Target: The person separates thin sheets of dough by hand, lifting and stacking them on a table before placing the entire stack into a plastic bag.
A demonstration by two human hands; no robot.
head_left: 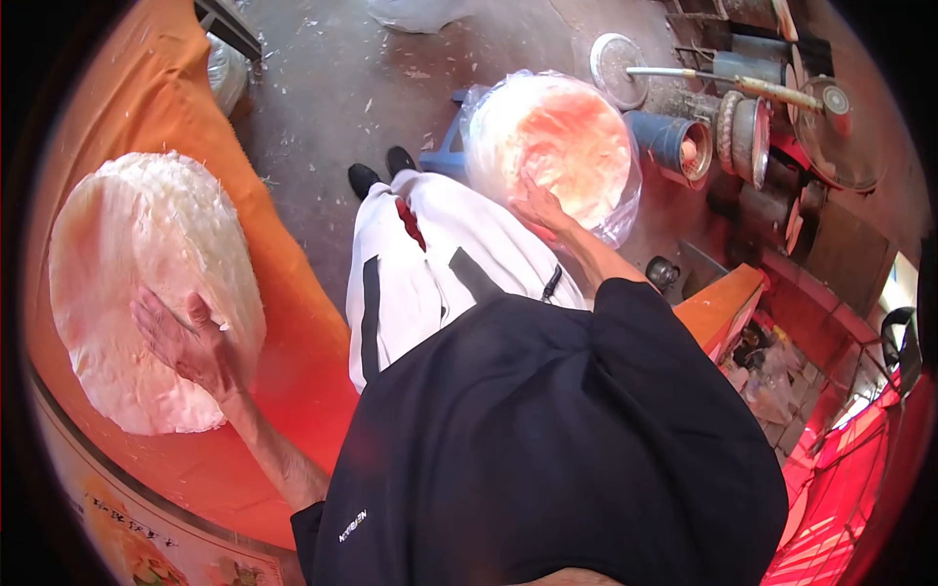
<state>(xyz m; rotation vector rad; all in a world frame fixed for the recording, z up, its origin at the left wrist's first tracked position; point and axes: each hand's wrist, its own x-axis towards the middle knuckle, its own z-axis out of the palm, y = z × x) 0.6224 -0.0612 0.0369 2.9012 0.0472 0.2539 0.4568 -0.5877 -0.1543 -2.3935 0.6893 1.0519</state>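
Observation:
My left hand (193, 344) lies flat, fingers spread, on top of a tall stack of pale round flatbreads or sheets (147, 234). That stack rests on an orange cloth (283, 293) at the left. Over at the upper middle, my right hand (544, 211) touches the near edge of a second round pale stack (576, 146), which sits in clear plastic on a blue stool (447, 156). The fingers of this hand are extended and apart, and nothing is held in them.
Blue metal cylinder (660, 142), round lid (619, 70), long-handled tool (723, 76) and several metal pots stand at the upper right. A small dark kettle (662, 273) is on the floor. An orange-edged box (723, 311) holds plastic bags.

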